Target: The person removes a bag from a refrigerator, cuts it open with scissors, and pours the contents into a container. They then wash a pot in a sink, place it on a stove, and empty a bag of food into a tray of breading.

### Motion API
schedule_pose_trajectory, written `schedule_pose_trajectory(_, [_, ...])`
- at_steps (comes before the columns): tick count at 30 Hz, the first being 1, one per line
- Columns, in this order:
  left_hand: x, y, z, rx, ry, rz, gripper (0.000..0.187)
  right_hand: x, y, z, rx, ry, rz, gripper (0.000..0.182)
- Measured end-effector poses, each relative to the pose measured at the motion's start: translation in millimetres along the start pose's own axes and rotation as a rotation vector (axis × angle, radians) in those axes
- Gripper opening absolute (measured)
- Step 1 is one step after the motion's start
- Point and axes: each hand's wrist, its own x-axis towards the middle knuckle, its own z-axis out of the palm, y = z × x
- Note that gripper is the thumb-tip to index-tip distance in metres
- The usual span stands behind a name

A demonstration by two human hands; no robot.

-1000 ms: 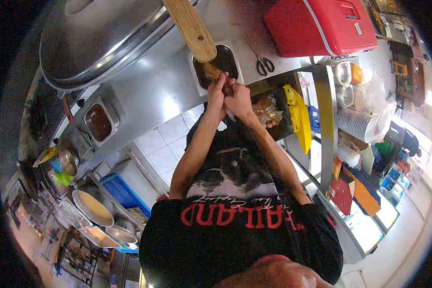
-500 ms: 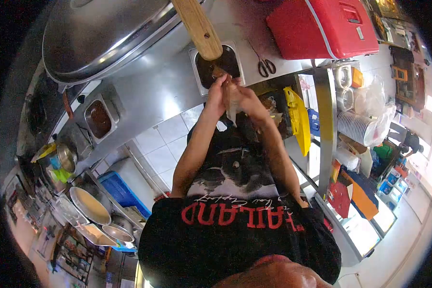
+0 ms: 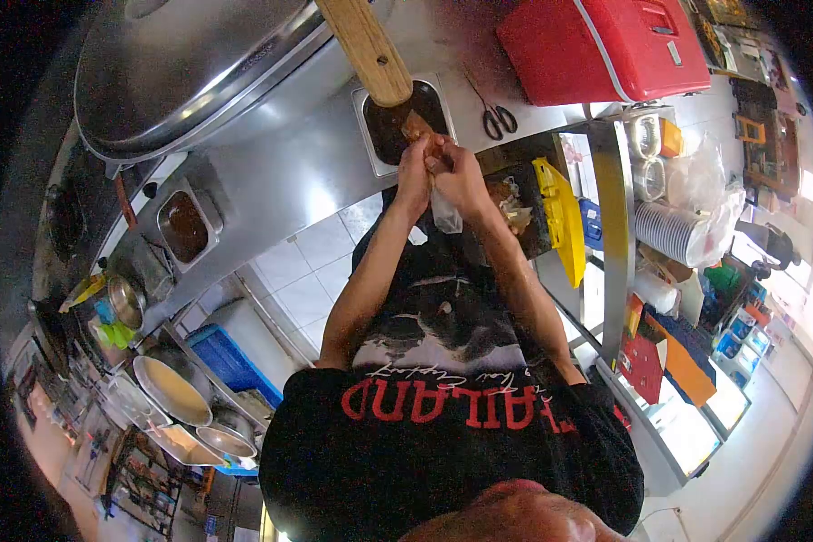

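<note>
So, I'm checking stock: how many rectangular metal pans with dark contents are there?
2: one pan left of the scissors, another pan farther left. Others may be hidden.

Tabletop (image 3: 271, 172): smooth metal, glossy, bright glare patch. Large lid (image 3: 190, 81): polished metal, strong highlights. Handle (image 3: 370, 54): wood, visible grain, matt. Cooler box (image 3: 596, 54): red, smooth plastic look, soft sheen. Bag in hands (image 3: 432, 167): thin clear plastic, crinkled. Shirt (image 3: 443, 434): black cloth, matt.

Commercial kitchen, steel counter (image 3: 266, 167), sauce pans (image 3: 187, 228), stacked takeaway containers (image 3: 667, 235)
</note>
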Motion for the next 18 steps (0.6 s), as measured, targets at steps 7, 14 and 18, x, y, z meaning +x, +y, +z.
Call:
schedule_pose_trajectory(7, [8.2, -9.7, -10.3, -0.115, 0.033, -0.164, 0.032, -2.8, -27.1, 3.2, -0.336, 0.118, -0.034, 0.025])
schedule_pose_trajectory(14, [5.1, 2.8, -11.2, 0.390, 0.095, -0.197, 0.037, -1.1, -21.5, 6.0, -0.575, 0.025, -0.119, 0.028])
schedule_pose_trajectory(18, [6.2, 0.0, -17.3, 0.410, 0.139, -0.196, 0.041, -1.6, -11.2, 15.3, -0.657, -0.014, -0.090, 0.031])
